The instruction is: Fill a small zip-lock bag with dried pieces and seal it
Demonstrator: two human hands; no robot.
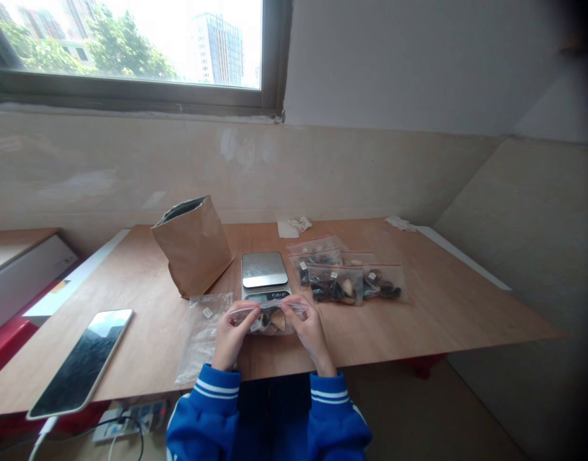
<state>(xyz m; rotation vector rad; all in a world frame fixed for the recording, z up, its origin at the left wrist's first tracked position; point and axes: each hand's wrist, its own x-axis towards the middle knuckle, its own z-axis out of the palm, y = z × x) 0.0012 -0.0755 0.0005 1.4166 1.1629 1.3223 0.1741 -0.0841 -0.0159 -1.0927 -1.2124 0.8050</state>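
Between my two hands is a clear zip bag with dark and pale tan dried pieces inside, near the table's front edge. My left hand pinches the bag's top edge on the left side. On the right, my right hand pinches the same top edge between thumb and fingers. Just behind the bag stands a kitchen scale with a bare metal plate; my hands partly cover its display. Beside my left hand lies a flat, empty zip bag with a small white label.
Several filled zip bags with red seals lie right of the scale. An open brown paper bag stands at the left. A phone with a cable lies front left. Crumpled tissue lies at the back of the wooden table.
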